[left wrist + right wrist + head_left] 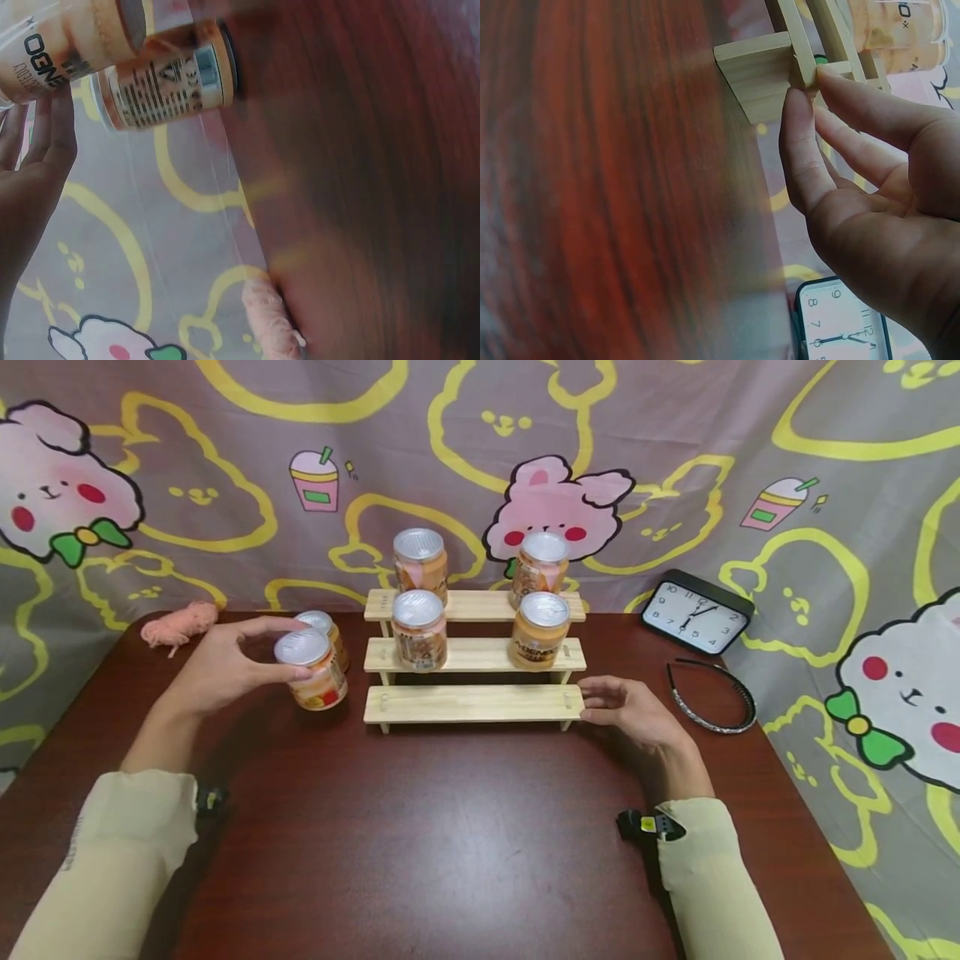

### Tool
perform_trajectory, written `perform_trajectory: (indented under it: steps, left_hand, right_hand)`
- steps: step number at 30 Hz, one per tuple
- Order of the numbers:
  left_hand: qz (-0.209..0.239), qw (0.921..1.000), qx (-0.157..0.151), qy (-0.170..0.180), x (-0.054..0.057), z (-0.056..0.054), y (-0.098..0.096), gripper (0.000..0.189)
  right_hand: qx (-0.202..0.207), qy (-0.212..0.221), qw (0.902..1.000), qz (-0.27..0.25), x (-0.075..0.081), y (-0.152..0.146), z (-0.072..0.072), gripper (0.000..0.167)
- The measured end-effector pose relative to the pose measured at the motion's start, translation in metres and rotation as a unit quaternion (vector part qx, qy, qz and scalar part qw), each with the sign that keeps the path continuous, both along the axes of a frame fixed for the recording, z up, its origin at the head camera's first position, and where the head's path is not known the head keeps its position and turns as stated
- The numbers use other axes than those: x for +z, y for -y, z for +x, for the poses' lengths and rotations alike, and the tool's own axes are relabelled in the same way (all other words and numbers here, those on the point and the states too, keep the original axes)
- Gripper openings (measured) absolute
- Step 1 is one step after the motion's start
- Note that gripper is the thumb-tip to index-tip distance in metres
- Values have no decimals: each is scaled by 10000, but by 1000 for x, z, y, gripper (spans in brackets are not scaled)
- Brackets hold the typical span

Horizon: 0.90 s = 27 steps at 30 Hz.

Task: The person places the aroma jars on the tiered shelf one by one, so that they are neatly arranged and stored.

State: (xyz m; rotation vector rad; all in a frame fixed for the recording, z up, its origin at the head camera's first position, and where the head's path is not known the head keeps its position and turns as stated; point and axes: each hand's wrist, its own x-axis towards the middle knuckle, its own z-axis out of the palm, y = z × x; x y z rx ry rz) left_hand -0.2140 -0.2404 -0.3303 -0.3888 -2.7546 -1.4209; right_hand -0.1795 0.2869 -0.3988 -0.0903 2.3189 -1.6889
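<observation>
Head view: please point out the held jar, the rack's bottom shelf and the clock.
Held jar [321, 682], head view: on its labelled side.
Bottom shelf [472, 703], head view: on its bare top.
Clock [694, 613], head view: on its white dial.

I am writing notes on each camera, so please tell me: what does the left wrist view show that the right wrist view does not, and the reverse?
Only the left wrist view: the left hand holding a jar, a second jar close by, and the pink yarn bundle.
Only the right wrist view: the right hand pinching the end of the wooden stand, shelved jars, and the clock.
Both: the dark red table and patterned cloth.
</observation>
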Motion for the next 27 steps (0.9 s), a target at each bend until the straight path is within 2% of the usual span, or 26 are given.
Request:
perform_trajectory:
  steps: [6, 10, 19, 27]
  left_hand:
    - [331, 9988, -106, -340, -3, 3, -15, 54]
    - [390, 9978, -226, -478, -5, 4, -23, 54]
    - [455, 9970, -317, -548, -3, 9, -35, 54]
    - [739, 9933, -668, -585, -3, 13, -47, 55]
  right_hand:
    - [-11, 12, 10000, -22, -1, -1, 0, 52]
    - [-48, 71, 9999, 56, -1, -1, -1, 52]
    - [-11, 70, 9999, 100, 0, -1, -1, 52]
    - [34, 40, 10000, 79, 1, -1, -1, 53]
